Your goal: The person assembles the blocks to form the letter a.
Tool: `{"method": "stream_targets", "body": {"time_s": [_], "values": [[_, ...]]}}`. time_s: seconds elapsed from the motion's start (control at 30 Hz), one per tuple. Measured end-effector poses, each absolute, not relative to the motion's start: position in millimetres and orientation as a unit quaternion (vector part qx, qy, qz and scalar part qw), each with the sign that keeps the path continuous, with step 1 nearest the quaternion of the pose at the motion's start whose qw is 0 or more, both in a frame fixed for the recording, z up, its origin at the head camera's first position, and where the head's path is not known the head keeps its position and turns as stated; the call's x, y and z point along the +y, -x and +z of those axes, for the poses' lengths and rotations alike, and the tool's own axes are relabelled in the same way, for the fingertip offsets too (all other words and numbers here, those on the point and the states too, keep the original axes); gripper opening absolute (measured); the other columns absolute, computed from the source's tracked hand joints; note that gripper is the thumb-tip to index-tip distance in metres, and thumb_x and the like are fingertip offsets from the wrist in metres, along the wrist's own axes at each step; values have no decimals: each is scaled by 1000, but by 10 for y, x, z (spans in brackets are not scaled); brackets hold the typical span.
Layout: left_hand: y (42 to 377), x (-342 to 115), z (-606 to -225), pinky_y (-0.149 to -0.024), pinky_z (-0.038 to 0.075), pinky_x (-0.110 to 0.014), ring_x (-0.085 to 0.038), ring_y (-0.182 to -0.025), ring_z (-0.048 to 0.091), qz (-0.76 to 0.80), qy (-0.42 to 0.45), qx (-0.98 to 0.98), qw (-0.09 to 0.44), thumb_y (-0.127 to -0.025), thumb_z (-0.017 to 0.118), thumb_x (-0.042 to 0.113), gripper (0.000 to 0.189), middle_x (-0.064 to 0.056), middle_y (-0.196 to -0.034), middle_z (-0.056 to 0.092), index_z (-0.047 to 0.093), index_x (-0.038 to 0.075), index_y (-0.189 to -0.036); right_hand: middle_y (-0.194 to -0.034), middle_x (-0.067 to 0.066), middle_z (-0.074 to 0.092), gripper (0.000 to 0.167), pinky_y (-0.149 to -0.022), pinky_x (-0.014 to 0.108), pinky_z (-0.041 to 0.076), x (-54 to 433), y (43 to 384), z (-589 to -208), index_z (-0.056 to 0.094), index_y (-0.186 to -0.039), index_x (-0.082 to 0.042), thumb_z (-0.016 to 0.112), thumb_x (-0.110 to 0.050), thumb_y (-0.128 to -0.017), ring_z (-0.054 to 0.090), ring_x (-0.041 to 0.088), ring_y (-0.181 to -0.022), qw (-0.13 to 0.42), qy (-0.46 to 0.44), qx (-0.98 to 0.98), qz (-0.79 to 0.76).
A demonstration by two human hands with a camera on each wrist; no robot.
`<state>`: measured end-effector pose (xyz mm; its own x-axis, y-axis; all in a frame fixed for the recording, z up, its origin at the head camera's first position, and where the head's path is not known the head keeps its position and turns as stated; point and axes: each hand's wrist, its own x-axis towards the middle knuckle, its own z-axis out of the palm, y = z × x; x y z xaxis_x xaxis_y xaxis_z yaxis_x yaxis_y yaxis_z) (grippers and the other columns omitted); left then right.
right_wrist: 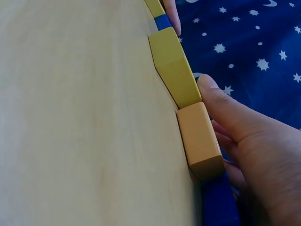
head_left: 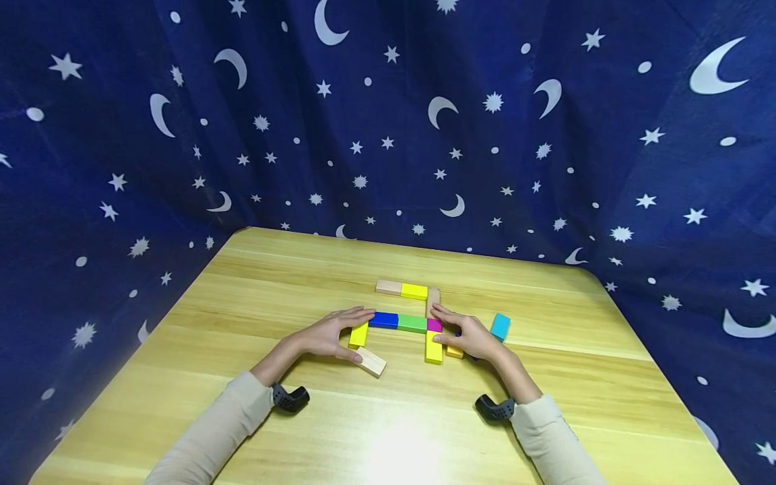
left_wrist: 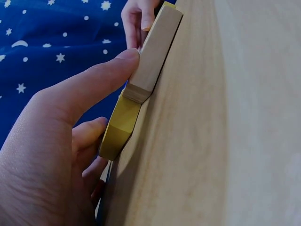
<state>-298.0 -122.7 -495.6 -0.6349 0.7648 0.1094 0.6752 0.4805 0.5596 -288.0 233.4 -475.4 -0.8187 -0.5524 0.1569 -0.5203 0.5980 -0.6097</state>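
My left hand (head_left: pixel 324 333) arches over the left end of the block row, fingers loosely extended. Its thumb touches the end of a plain wood block (head_left: pixel 371 362), and its other fingers lie beyond a yellow block (head_left: pixel 358 335), by a blue block (head_left: pixel 384 320). A green block (head_left: pixel 412 324) and a magenta block (head_left: pixel 434 325) continue the row rightward. At that end my right hand (head_left: pixel 469 335) has its thumb at another yellow block (head_left: pixel 433 349), its fingertips by an upright-running wood block (head_left: pixel 432 300). An orange block (right_wrist: pixel 200 136) and a dark blue block (right_wrist: pixel 218 202) lie beneath the right hand.
Farther back, a pale wood block (head_left: pixel 388 287) and a yellow block (head_left: pixel 415 291) lie end to end. A light blue block (head_left: pixel 500 327) sits right of the right hand. The wooden table (head_left: pixel 291 269) ends at a dark blue star-and-moon curtain (head_left: pixel 376 121).
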Motion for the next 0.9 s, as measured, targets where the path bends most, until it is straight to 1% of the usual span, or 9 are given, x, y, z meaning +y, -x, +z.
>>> {"method": "stream_targets", "body": {"time_s": [0.13,0.47,0.77,0.9], "values": [[2979,-1225,-4951,-105,13,-56,-23,-138,14,290,-418,857,79,-72,62,66,96,6,-152,17,24,20,-148,-144,8,35,62,-103,46,30,2330,2876,-4752,46,-136,-8,66,-35,-85,33,29,-130,21,302,893,-333],[2970,-1228,-4947,-104,13,-59,-26,-138,15,296,-419,855,78,-73,64,63,94,4,-152,18,26,20,-147,-144,9,36,61,-102,47,30,2333,2876,-4753,45,-137,-9,65,-35,-86,32,29,-130,21,300,891,-341],[2970,-1229,-4946,-105,13,-57,-25,-138,14,294,-417,856,80,-73,63,64,94,5,-152,17,25,21,-147,-141,5,41,47,-103,47,30,2351,2910,-4794,49,-135,-11,56,-30,-93,35,26,-129,6,278,893,-354],[2972,-1227,-4945,-106,12,-57,-25,-138,14,291,-415,858,83,-72,61,66,95,6,-152,17,24,21,-148,-139,6,44,42,-102,47,32,2343,2928,-4822,53,-132,-11,55,-29,-94,38,26,-128,-17,279,893,-352]]}}
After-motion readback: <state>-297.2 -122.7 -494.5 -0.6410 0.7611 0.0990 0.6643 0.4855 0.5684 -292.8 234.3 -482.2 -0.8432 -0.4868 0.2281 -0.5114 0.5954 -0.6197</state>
